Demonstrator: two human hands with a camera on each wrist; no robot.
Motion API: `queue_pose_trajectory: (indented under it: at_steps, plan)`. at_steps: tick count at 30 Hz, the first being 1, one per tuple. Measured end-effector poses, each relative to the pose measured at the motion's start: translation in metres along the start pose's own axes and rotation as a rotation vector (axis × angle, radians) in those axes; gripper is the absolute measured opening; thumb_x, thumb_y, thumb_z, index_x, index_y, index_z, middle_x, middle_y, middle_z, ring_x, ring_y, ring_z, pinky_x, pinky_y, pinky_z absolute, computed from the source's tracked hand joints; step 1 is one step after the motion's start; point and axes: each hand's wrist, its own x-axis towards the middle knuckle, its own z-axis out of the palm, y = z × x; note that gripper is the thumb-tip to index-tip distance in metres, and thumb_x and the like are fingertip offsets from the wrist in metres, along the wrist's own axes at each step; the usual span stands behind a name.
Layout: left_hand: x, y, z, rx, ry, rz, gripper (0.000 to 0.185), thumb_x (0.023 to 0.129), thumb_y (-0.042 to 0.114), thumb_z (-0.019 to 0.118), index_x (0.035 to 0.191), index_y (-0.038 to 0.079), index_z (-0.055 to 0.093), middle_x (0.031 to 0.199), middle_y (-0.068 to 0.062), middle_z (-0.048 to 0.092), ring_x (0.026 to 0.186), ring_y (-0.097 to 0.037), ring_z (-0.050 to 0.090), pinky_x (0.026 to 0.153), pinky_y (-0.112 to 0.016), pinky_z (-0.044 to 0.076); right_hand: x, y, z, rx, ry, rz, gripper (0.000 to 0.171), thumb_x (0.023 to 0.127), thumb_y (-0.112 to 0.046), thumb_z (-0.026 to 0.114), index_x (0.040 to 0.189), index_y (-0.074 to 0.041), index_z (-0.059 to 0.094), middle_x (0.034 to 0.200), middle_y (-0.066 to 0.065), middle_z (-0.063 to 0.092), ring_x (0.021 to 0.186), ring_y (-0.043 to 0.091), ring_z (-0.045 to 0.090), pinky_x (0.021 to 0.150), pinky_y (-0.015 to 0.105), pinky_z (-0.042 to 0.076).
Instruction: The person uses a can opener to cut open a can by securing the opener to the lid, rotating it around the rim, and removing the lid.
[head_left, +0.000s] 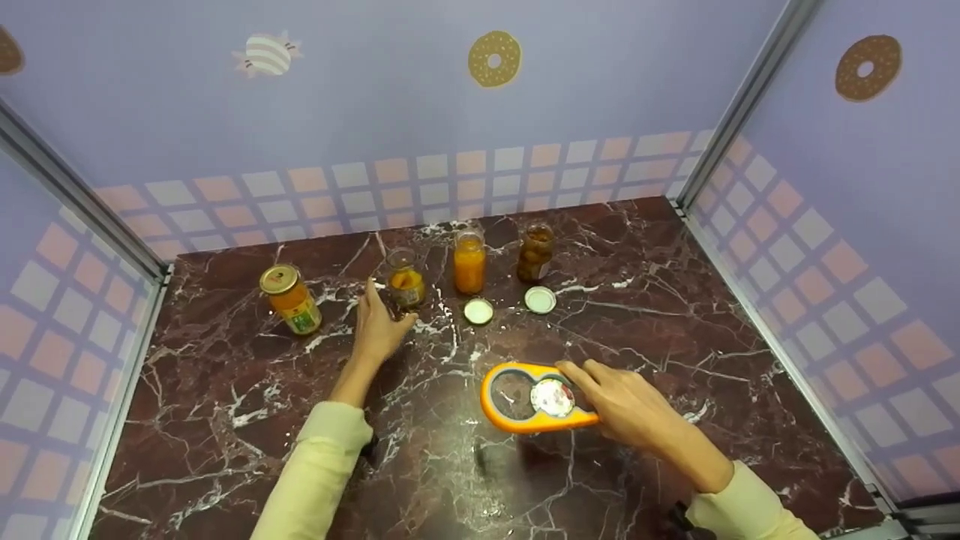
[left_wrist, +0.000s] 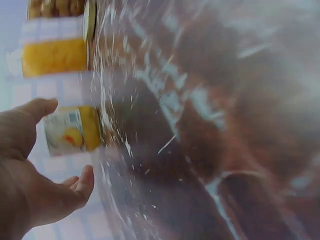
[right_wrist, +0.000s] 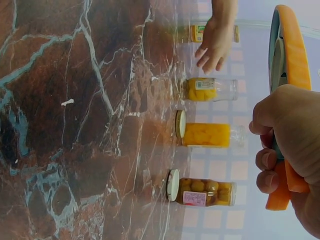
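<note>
Right hand [head_left: 626, 405] grips the orange opener [head_left: 525, 397] by its handle end, fingers curled round it; wrist view confirms the clamp [right_wrist: 287, 150]. Opener lies flat on the marble table [head_left: 225, 390], near the middle, a bit toward the near edge. Its long axis runs left-right, ring end pointing left, handle end under the hand at right. A lid [head_left: 553, 397] sits in the ring nearest the hand; the left ring shows bare table.

Left hand [head_left: 377, 326] is spread, fingers loose, holding nothing, just beside the short jar [head_left: 406, 279]; thumb near the jar, contact unclear. In the left wrist view that jar [left_wrist: 75, 131] sits between thumb and fingers.

Toward the far edge, left to right: can [head_left: 291, 298], short jar, orange jar [head_left: 469, 262], dark jar [head_left: 535, 253]. Two white lids [head_left: 478, 310] [head_left: 540, 299] lie in front of the last two.
</note>
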Motion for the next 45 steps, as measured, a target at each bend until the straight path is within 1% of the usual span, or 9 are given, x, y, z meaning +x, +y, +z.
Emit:
queue_pose_trajectory:
  at_steps: [3,7,12,17,24,30,36,42,45]
  plan:
    - [-0.014,0.01,0.002,-0.019,0.022,0.03,0.103,0.087,0.022,0.082,0.158,-0.011,0.015,0.15,-0.039,0.034,0.142,-0.05,0.033,0.122,-0.054,0.026,0.0,-0.001,0.0,0.0,0.007,-0.006,0.082,0.068,-0.003,0.084,0.142,-0.018,0.051,0.087,-0.003,0.047,0.059,0.013,0.041,0.05,0.032,0.044]
    - [-0.035,0.025,0.007,-0.138,-0.021,0.041,0.09,0.091,0.018,0.078,0.156,-0.01,0.024,0.145,-0.035,0.042,0.137,-0.048,0.042,0.117,-0.057,0.033,0.0,-0.002,-0.001,0.006,0.011,-0.012,0.085,0.065,-0.004,0.086,0.142,-0.018,0.052,0.088,-0.002,0.048,0.059,0.014,0.043,0.05,0.033,0.045]
    - [-0.065,0.048,0.009,-0.328,-0.187,0.02,0.073,0.094,0.018,0.074,0.152,-0.009,0.037,0.137,-0.029,0.056,0.126,-0.043,0.056,0.107,-0.053,0.047,0.0,-0.004,-0.003,0.006,0.009,-0.014,0.087,0.064,-0.005,0.087,0.142,-0.019,0.051,0.088,-0.003,0.047,0.06,0.014,0.043,0.051,0.033,0.046]
    - [-0.096,0.068,0.013,-0.446,-0.345,-0.036,0.069,0.098,0.026,0.07,0.154,0.0,0.039,0.141,-0.022,0.057,0.125,-0.035,0.059,0.103,-0.049,0.052,0.001,-0.005,-0.005,0.001,-0.002,-0.024,0.091,0.06,-0.006,0.092,0.139,-0.018,0.05,0.087,-0.004,0.045,0.06,0.012,0.041,0.05,0.031,0.044]
    - [-0.136,0.084,0.028,-0.674,-0.532,-0.07,0.056,0.1,0.019,0.065,0.148,-0.005,0.047,0.141,-0.026,0.056,0.119,-0.038,0.061,0.1,-0.05,0.053,0.003,-0.008,-0.008,-0.011,-0.001,-0.044,0.092,0.059,-0.007,0.092,0.14,-0.018,0.05,0.087,-0.003,0.045,0.061,0.013,0.042,0.05,0.031,0.046]
    - [-0.159,0.091,0.036,-0.943,-0.707,-0.099,0.04,0.101,0.017,0.066,0.134,-0.005,0.061,0.12,-0.02,0.067,0.107,-0.033,0.068,0.096,-0.044,0.057,0.005,-0.01,-0.01,-0.015,0.008,-0.076,0.089,0.06,-0.006,0.09,0.139,-0.017,0.05,0.087,-0.003,0.045,0.06,0.013,0.041,0.05,0.03,0.045]
    - [-0.176,0.093,0.041,-1.102,-0.733,-0.097,0.039,0.1,0.015,0.067,0.132,-0.006,0.059,0.113,-0.008,0.068,0.1,-0.023,0.068,0.09,-0.032,0.057,0.006,-0.012,-0.01,-0.02,0.042,-0.109,0.08,0.066,0.0,0.081,0.138,-0.016,0.052,0.083,-0.003,0.043,0.058,0.011,0.036,0.048,0.027,0.04]
    - [-0.188,0.098,0.044,-1.205,-0.688,-0.133,0.03,0.098,0.016,0.069,0.12,-0.002,0.059,0.103,-0.006,0.068,0.089,-0.017,0.066,0.083,-0.027,0.057,0.007,-0.015,-0.01,-0.015,0.052,-0.134,0.076,0.067,0.002,0.08,0.136,-0.015,0.052,0.082,-0.003,0.041,0.057,0.01,0.033,0.047,0.026,0.037]
    - [-0.191,0.099,0.046,-1.232,-0.666,-0.133,0.027,0.097,0.016,0.07,0.116,-0.001,0.06,0.098,-0.007,0.069,0.085,-0.016,0.065,0.08,-0.025,0.058,0.007,-0.017,-0.009,-0.009,0.05,-0.147,0.081,0.061,-0.002,0.084,0.134,-0.014,0.052,0.083,-0.003,0.041,0.059,0.011,0.034,0.047,0.028,0.04]
